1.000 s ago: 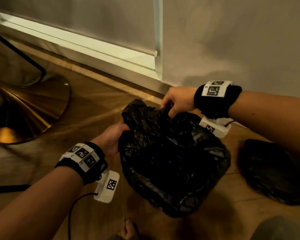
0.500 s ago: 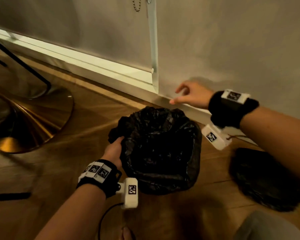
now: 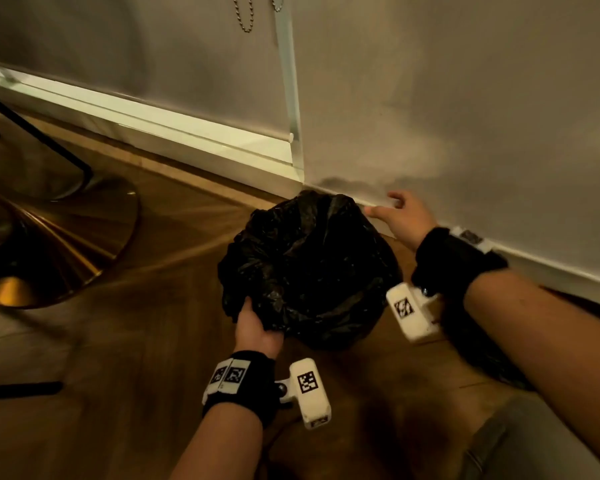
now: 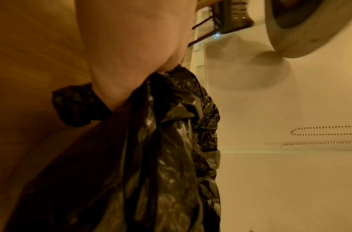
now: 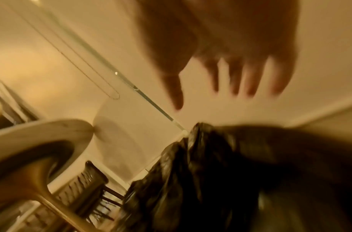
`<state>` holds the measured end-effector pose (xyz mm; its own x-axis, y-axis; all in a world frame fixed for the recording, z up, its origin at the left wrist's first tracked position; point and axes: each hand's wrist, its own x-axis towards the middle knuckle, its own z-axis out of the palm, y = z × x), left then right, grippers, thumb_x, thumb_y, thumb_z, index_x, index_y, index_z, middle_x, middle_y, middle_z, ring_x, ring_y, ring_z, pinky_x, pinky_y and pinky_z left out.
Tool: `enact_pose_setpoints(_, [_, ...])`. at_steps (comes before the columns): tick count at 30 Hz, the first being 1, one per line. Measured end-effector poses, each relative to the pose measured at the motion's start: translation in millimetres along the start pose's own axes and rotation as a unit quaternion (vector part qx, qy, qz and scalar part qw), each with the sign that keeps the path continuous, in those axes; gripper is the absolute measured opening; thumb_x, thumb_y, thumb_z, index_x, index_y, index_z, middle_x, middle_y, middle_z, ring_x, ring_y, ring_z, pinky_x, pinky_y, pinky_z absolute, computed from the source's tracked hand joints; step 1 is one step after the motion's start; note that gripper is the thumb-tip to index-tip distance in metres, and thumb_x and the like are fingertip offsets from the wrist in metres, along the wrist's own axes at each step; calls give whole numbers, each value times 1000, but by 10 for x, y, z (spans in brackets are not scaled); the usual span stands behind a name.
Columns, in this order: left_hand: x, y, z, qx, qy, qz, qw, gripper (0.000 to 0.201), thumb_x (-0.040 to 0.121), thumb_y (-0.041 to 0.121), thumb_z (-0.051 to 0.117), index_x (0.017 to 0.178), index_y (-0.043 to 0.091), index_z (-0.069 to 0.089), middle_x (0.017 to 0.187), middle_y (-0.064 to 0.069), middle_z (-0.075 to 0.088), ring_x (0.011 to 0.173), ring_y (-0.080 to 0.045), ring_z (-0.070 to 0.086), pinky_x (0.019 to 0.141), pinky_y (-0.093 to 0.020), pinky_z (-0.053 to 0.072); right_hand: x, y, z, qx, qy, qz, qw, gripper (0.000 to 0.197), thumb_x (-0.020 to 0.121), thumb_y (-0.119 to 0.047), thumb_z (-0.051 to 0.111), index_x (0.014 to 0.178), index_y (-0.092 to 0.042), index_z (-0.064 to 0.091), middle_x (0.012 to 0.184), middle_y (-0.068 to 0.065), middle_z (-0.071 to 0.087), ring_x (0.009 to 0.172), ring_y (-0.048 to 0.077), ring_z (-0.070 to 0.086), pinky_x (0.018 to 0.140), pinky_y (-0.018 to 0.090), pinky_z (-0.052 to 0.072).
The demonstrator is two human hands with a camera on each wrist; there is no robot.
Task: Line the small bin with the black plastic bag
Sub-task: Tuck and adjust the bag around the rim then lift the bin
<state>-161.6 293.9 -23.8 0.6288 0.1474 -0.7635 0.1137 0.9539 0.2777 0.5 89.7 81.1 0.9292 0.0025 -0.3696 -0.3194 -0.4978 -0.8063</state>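
Note:
The black plastic bag [image 3: 309, 268] covers the small bin on the wooden floor near the wall; the bin itself is hidden under the crinkled plastic. My left hand [image 3: 257, 323] grips the bag at its near-left edge, and the left wrist view shows the bag [image 4: 171, 157] bunched under my palm. My right hand [image 3: 400, 214] hovers beyond the bag's far-right edge with fingers spread, holding nothing. In the right wrist view the right hand [image 5: 220, 78] is blurred above the bag [image 5: 220, 172].
A gold round table base [image 3: 59, 237] stands at the left on the floor. A white skirting board [image 3: 187, 143] and wall run behind the bin. Another dark, bag-like heap [image 3: 482, 341] lies at the right under my forearm. Bead chains [image 3: 246, 15] hang from above.
My right hand let go of the bag's far edge and lifted away toward the wall. My left hand slid along the bag's rim toward me. The bag settled lower.

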Motion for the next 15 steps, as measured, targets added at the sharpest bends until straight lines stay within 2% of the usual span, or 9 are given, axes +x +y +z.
enact_pose_setpoints(2, [17, -81, 14, -12, 20, 0, 1000, 48, 94, 43, 52, 136, 20, 55, 138, -15, 55, 125, -38, 51, 98, -53, 46, -386, 266, 115, -13, 119, 57, 991, 87, 69, -53, 73, 138, -16, 36, 141, 11, 35, 128, 33, 38, 105, 43, 37])
enact_pose_setpoints(3, [22, -113, 35, -12, 27, 0, 1000, 49, 93, 43, 55, 136, 20, 55, 138, -16, 55, 124, -38, 52, 101, -54, 44, -593, 397, 237, -13, 123, 92, 988, 92, 67, -53, 75, 139, -15, 31, 141, 12, 31, 129, 34, 35, 107, 44, 35])
enact_pose_setpoints(6, [26, -148, 84, -5, 26, -16, 1000, 51, 92, 43, 57, 137, 18, 54, 137, -17, 55, 125, -38, 51, 106, -53, 41, -834, 703, 637, 32, 34, 178, 983, 86, 76, -34, 73, 141, -8, 25, 142, 14, 29, 128, 36, 38, 106, 45, 40])
enact_pose_setpoints(8, [12, -145, 79, 0, 11, -25, 1000, 52, 92, 44, 56, 136, 17, 54, 136, -18, 55, 126, -38, 50, 110, -52, 36, -653, 708, 678, 69, -8, 177, 982, 66, 82, -20, 64, 138, -4, 32, 142, 15, 34, 122, 39, 45, 101, 49, 45])
enact_pose_setpoints(10, [12, -132, 49, 11, 3, -1, 1000, 48, 94, 39, 55, 136, 15, 54, 134, -17, 58, 125, -36, 52, 110, -49, 38, -413, 608, 565, 75, -21, 140, 987, 56, 81, -16, 59, 133, -5, 41, 140, 14, 40, 119, 39, 48, 100, 52, 45])
enact_pose_setpoints(12, [-19, -133, 49, 17, -2, 23, 1000, 43, 95, 32, 54, 134, 14, 55, 133, -15, 60, 122, -33, 55, 108, -45, 41, -321, 517, 430, 85, 9, 96, 992, 65, 75, -25, 61, 137, -15, 43, 142, 9, 39, 125, 36, 46, 104, 51, 42])
enact_pose_setpoints(13, [-43, -147, 56, 19, -16, 23, 999, 41, 96, 31, 53, 133, 13, 55, 132, -16, 60, 122, -33, 55, 108, -45, 41, -359, 532, 409, 91, 47, 95, 990, 75, 75, -30, 66, 143, -18, 36, 146, 6, 32, 129, 34, 40, 106, 50, 39])
enact_pose_setpoints(14, [-65, -166, 67, 16, -27, 17, 999, 40, 97, 31, 52, 132, 12, 54, 132, -17, 60, 123, -33, 55, 108, -45, 40, -451, 554, 437, 112, 76, 122, 983, 87, 74, -36, 71, 147, -20, 27, 150, 6, 26, 133, 33, 36, 108, 49, 37])
enact_pose_setpoints(15, [-84, -189, 83, 12, -36, 11, 999, 41, 98, 32, 51, 132, 11, 54, 132, -18, 59, 123, -34, 55, 108, -46, 41, -567, 590, 508, 161, 67, 171, 970, 99, 69, -42, 77, 149, -21, 22, 151, 7, 26, 134, 32, 36, 106, 49, 39])
